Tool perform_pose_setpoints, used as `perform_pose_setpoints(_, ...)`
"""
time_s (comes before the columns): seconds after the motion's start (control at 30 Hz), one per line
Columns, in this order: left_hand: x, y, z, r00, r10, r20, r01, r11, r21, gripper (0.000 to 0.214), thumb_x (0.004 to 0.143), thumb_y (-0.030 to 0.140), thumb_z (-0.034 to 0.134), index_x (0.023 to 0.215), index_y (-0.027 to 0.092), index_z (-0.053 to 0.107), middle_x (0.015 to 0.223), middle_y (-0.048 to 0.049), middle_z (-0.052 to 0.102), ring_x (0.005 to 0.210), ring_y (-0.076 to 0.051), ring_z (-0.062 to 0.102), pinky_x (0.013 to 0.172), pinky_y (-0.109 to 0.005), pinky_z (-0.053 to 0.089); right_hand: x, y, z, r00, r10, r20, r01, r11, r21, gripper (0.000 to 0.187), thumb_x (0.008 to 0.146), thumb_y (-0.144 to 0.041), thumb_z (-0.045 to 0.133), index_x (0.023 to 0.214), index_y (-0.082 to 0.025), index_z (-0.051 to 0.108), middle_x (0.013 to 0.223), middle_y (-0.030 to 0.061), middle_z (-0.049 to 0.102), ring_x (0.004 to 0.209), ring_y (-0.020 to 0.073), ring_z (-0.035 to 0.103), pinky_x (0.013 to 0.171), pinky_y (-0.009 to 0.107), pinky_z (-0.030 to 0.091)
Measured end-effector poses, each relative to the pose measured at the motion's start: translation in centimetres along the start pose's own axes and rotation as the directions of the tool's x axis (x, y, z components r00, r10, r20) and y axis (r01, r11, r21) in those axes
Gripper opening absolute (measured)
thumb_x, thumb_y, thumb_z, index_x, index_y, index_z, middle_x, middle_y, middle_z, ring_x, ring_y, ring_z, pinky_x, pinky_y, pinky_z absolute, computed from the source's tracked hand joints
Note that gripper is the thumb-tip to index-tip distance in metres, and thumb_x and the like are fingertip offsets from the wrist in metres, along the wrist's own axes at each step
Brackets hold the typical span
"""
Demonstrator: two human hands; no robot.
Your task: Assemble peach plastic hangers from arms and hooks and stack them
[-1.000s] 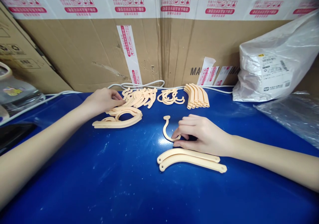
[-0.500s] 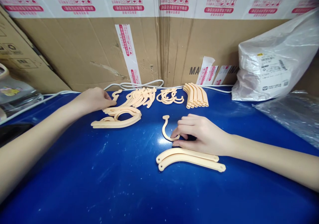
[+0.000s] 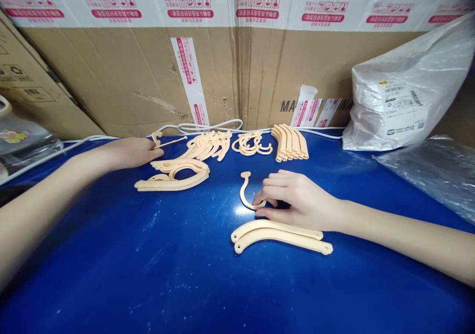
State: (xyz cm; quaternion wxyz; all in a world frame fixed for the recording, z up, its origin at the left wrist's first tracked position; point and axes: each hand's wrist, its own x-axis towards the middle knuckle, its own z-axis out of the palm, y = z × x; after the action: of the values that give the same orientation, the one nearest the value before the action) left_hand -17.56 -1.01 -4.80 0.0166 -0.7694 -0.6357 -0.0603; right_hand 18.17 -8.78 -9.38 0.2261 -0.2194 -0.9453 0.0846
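Observation:
At the table's left rear, my left hand point(image 3: 139, 152) is closed, its fingertips pinching a thin beige rod point(image 3: 173, 141) with a small knob at the far end. A small curved beige piece point(image 3: 156, 138) shows just behind those fingertips. My right hand point(image 3: 293, 195) rests on the table, thumb and fingers closed on the curved end of a beige hanger hook point(image 3: 243, 190). The hook's flat head points away from me. Just in front of this hand, two curved beige hanger arms point(image 3: 284, 237), with holes at their ends, lie side by side.
Folded hanger parts point(image 3: 185, 178) lie near my left hand. Behind are a heap of curved pieces point(image 3: 210, 145), several hooks point(image 3: 249, 143) and a row of hanger arms point(image 3: 291, 143). A white cable point(image 3: 211, 124), cardboard boxes point(image 3: 122, 76) and a plastic bag point(image 3: 393, 96) border the blue table.
My left hand has moved slightly left and down, and the thin rod now sticks out from its fingertips. My right hand stays on the hook.

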Motion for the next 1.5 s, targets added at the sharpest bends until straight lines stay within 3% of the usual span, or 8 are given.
perform_pose_setpoints(0.13,0.4,0.5,-0.8,0.989,-0.088,0.119,0.080,0.994,0.069,0.033,0.087,0.036,0.042,0.073,0.012,0.060,0.077,-0.0123,0.067,0.070,-0.022,0.059,0.067,-0.027,0.041,-0.1,0.2,-0.1,1.000,-0.004,0.019,0.003,1.000,0.006,0.021,0.095,-0.031,0.053,0.091,-0.016,0.067,0.075,-0.0002,0.060,0.070,0.0112,0.050,0.070,0.026,0.036)
perform_pose_setpoints(0.3,0.6,2.3,-1.6,0.990,-0.125,0.072,0.118,0.989,0.088,0.042,0.091,0.035,0.029,0.107,0.007,0.056,0.102,-0.0205,0.063,0.086,-0.030,0.057,0.074,-0.036,0.039,-0.3,0.2,-0.3,0.999,-0.020,0.034,0.019,1.000,0.025,0.026,0.097,-0.031,0.048,0.096,-0.016,0.069,0.083,0.0025,0.066,0.075,0.0131,0.055,0.071,0.027,0.038)
perform_pose_setpoints(0.53,-1.1,8.8,-1.8,0.997,0.073,-0.004,-0.073,0.996,-0.047,0.037,0.093,0.035,0.022,0.090,0.016,0.054,0.084,-0.0089,0.060,0.074,-0.021,0.054,0.069,-0.031,0.039,0.1,0.4,-1.5,0.966,0.251,-0.069,-0.238,0.959,0.152,0.031,0.097,-0.040,0.045,0.101,-0.018,0.067,0.085,0.0032,0.070,0.076,0.0141,0.061,0.070,0.027,0.042)
perform_pose_setpoints(0.67,-3.2,12.4,-1.0,0.929,0.369,-0.030,-0.367,0.907,-0.207,0.041,0.095,0.041,0.021,0.096,0.021,0.057,0.088,-0.0045,0.063,0.080,-0.020,0.056,0.071,-0.029,0.041,1.1,2.2,-3.6,0.835,0.541,-0.103,-0.487,0.813,0.319,0.043,0.094,-0.052,0.045,0.093,-0.015,0.067,0.075,0.0047,0.068,0.066,0.0152,0.059,0.062,0.028,0.043)
perform_pose_setpoints(0.8,-5.1,14.7,0.2,0.812,0.581,-0.059,-0.582,0.797,-0.158,0.032,0.093,0.030,0.029,0.068,0.020,0.045,0.064,-0.0007,0.053,0.058,-0.015,0.046,0.056,-0.027,0.033,1.1,2.4,-5.0,0.673,0.722,0.159,-0.595,0.401,0.696,0.055,0.093,-0.061,0.039,0.113,-0.014,0.060,0.087,0.0102,0.072,0.063,0.0174,0.064,0.052,0.028,0.046)
perform_pose_setpoints(0.93,-5.9,15.9,1.4,0.728,0.676,-0.115,-0.683,0.729,-0.042,0.028,0.091,0.022,0.032,0.066,0.020,0.043,0.059,0.0016,0.045,0.055,-0.014,0.042,0.057,-0.027,0.032,-0.8,1.1,-4.6,0.747,0.600,0.287,-0.608,0.441,0.660,0.043,0.089,-0.052,0.055,0.089,-0.011,0.068,0.093,0.0112,0.071,0.065,0.0124,0.061,0.054,0.024,0.046)
perform_pose_setpoints(1.23,-5.8,16.4,1.5,0.680,0.700,-0.221,-0.726,0.684,-0.066,0.047,0.103,0.032,0.023,0.069,0.017,0.052,0.060,0.0020,0.049,0.056,-0.013,0.046,0.055,-0.026,0.032,-2.5,0.4,-3.4,0.823,0.553,0.127,-0.443,0.486,0.753,0.048,0.082,-0.034,0.069,0.123,-0.020,0.047,0.089,0.0018,0.068,0.068,0.0110,0.061,0.060,0.025,0.047)
perform_pose_setpoints(1.5,-5.9,16.3,2.0,0.565,0.773,-0.289,-0.716,0.633,0.292,0.059,0.102,0.045,0.020,0.065,0.016,0.055,0.056,-0.0007,0.051,0.054,-0.016,0.047,0.057,-0.029,0.032,-2.5,-0.6,-3.1,0.708,0.675,0.208,-0.544,0.333,0.770,0.045,0.075,-0.040,0.075,0.102,-0.020,0.045,0.065,-0.0006,0.067,0.046,0.0076,0.051,0.041,0.020,0.036)
